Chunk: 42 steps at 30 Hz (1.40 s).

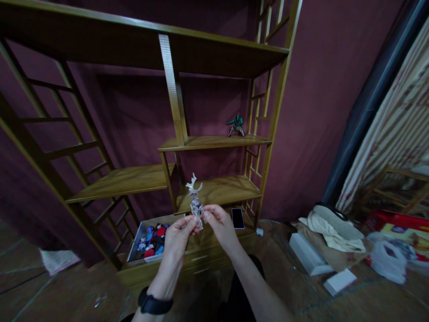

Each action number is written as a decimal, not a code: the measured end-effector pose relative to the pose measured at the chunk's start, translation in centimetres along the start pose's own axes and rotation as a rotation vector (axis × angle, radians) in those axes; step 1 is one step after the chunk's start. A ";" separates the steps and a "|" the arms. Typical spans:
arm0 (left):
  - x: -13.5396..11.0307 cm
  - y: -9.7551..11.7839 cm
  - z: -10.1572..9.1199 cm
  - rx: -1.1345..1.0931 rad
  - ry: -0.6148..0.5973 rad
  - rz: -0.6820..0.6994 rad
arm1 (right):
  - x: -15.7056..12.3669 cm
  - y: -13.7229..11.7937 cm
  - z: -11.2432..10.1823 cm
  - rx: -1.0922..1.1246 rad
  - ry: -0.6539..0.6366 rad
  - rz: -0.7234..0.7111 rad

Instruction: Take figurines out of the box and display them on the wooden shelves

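A clear, glass-like deer figurine (197,206) with antlers is held upright between my two hands, in front of the wooden shelf unit. My left hand (179,235) pinches its lower part from the left. The fingertips of my right hand (219,226) grip it from the other side. Behind my left hand, a white box (136,245) holds several small red, blue and black figures. A green-topped figurine (237,125) in a wide stance occupies the right middle shelf (201,142).
A phone (237,218) lies on the unit's lowest level, right of my hands. White boxes (310,254), a pale cloth (330,232) and a plastic bag (389,259) are on the floor at right. The lattice side (264,112) bounds the shelves.
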<state>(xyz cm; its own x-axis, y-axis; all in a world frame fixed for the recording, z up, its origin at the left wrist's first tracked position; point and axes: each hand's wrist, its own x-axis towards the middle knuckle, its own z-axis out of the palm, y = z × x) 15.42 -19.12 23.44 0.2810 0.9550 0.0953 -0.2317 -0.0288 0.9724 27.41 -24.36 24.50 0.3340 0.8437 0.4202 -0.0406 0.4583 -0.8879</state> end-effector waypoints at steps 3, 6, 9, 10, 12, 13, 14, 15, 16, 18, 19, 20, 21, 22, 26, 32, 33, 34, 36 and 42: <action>-0.4 0.3 0.4 0.035 0.036 0.030 | 0.2 0.4 0.1 0.076 0.023 0.048; -0.7 0.7 0.8 0.047 0.031 0.034 | 0.2 0.4 0.1 0.175 0.066 0.129; -1.0 0.9 1.1 0.050 0.034 0.031 | 0.1 0.2 0.1 0.309 0.062 0.226; -1.1 0.9 1.2 0.047 0.039 0.027 | 0.1 0.2 0.1 0.353 0.047 0.248; -1.3 1.0 1.4 0.026 0.049 0.011 | 0.1 0.2 0.0 0.420 0.021 0.267; -1.4 0.9 1.5 0.009 0.051 -0.001 | 0.1 0.2 0.0 0.441 0.015 0.269; -1.5 0.9 1.5 -0.012 0.049 -0.016 | 0.1 0.3 -0.1 0.453 0.013 0.268; -1.5 0.9 1.5 -0.034 0.042 -0.033 | 0.1 0.3 -0.2 0.458 0.011 0.265; -1.6 0.9 1.5 -0.058 0.031 -0.052 | 0.1 0.4 -0.3 0.457 0.008 0.262; -1.7 0.9 1.5 -0.100 -0.001 -0.095 | 0.1 0.6 -0.4 0.451 0.003 0.252; -1.7 0.9 1.4 -0.117 -0.017 -0.117 | 0.1 0.8 -0.4 0.446 0.004 0.246; -1.8 0.9 1.4 -0.130 -0.027 -0.135 | 0.0 0.9 -0.5 0.441 0.004 0.240; -1.8 0.8 1.4 -0.139 -0.029 -0.146 | 0.0 1.1 -0.5 0.439 0.006 0.236; -1.8 0.8 1.4 -0.143 -0.023 -0.150 | 0.0 1.2 -0.5 0.439 0.007 0.235; -1.9 0.8 1.5 -0.112 0.045 -0.090 | 0.1 2.0 -0.4 0.436 -0.004 0.272; -1.3 1.0 1.4 0.044 0.134 0.057 | 0.2 1.6 -1.2 0.358 0.101 0.264; -1.2 1.0 1.3 0.071 0.150 0.077 | 0.2 1.4 -1.4 0.328 0.116 0.235; -1.0 1.1 1.3 0.097 0.165 0.097 | 0.2 1.1 -1.5 0.281 0.119 0.199; -0.9 1.1 1.2 0.155 0.186 0.134 | 0.3 0.6 -1.7 0.144 0.088 0.120; -1.3 0.4 1.5 0.374 0.201 0.255 | 0.5 -0.4 -1.6 -0.536 0.117 -0.076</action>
<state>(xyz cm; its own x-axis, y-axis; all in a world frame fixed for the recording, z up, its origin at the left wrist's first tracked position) 16.35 -20.80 24.01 0.0651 0.9408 0.3328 0.0908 -0.3377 0.9369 29.10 -24.51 24.74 0.4210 0.7632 0.4902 0.4624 0.2844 -0.8398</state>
